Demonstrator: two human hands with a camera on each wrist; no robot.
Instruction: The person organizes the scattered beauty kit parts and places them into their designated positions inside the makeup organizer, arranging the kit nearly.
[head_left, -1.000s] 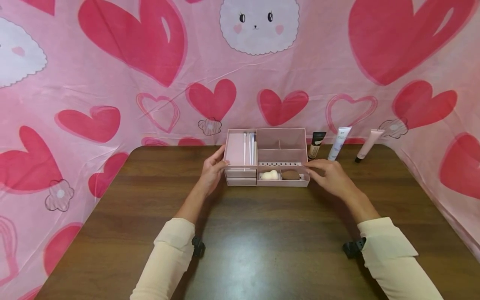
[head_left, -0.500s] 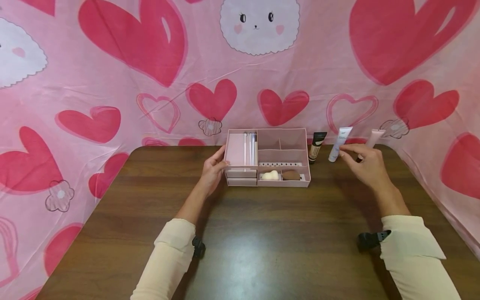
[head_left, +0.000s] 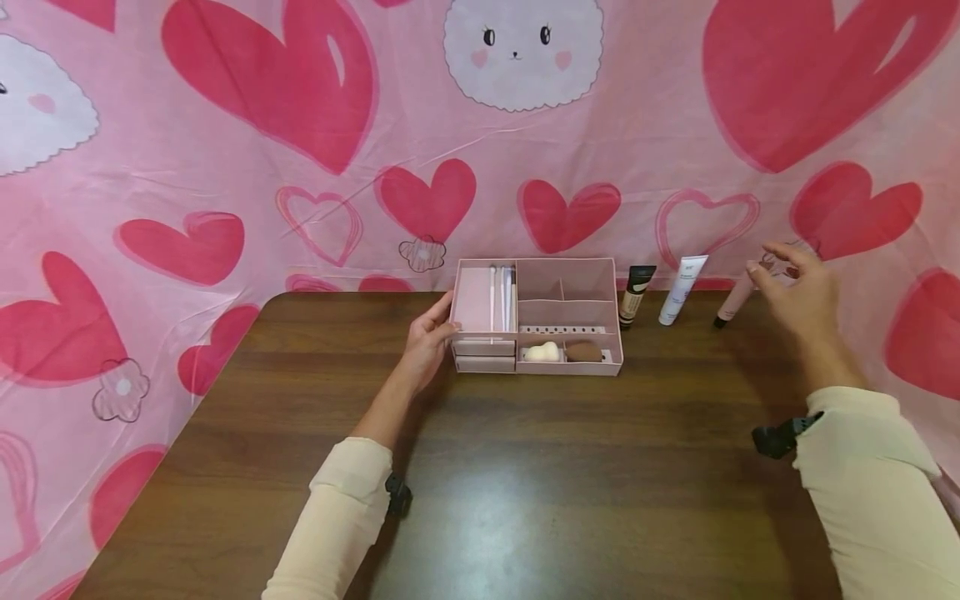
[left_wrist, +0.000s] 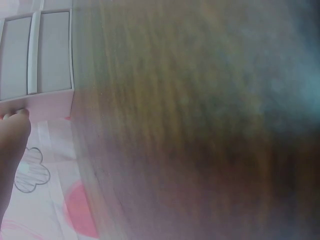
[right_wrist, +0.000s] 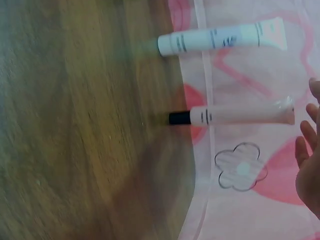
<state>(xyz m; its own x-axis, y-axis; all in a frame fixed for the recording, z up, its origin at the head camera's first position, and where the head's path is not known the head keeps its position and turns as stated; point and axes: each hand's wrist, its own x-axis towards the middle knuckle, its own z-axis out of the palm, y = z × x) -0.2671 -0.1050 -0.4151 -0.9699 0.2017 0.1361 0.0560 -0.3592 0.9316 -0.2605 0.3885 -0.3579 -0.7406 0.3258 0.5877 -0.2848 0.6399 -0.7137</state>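
Note:
In the head view, my left hand [head_left: 426, 342] holds the left side of a pink desktop organizer [head_left: 570, 368], fingers along its wall and thumb over the front corner. The left wrist view shows fingertips [left_wrist: 21, 113] against the organizer's side panel [left_wrist: 50, 106], beside two drawer fronts. Over at the right, my right hand [head_left: 806, 292] is raised with thumb and forefinger apart, overlapping the top of a pink tube with a black cap [head_left: 735, 302]. In the right wrist view this tube [right_wrist: 240, 115] stands cap-down, with the fingers [right_wrist: 309, 132] just beyond its flat end.
Between organizer and pink tube stand a black-and-beige tube [head_left: 636, 296] and a white tube [head_left: 682, 290]. The organizer carries slim brushes [head_left: 503, 298], a cream sponge [head_left: 543, 352] and a brown oval item [head_left: 583, 352]. A heart-patterned cloth [head_left: 315, 225] hangs behind the wooden table [head_left: 480, 483].
My right hand has left the organizer's right front corner and travelled right, past the white tube, to the pink tube's top. The left hand has stayed on the organizer.

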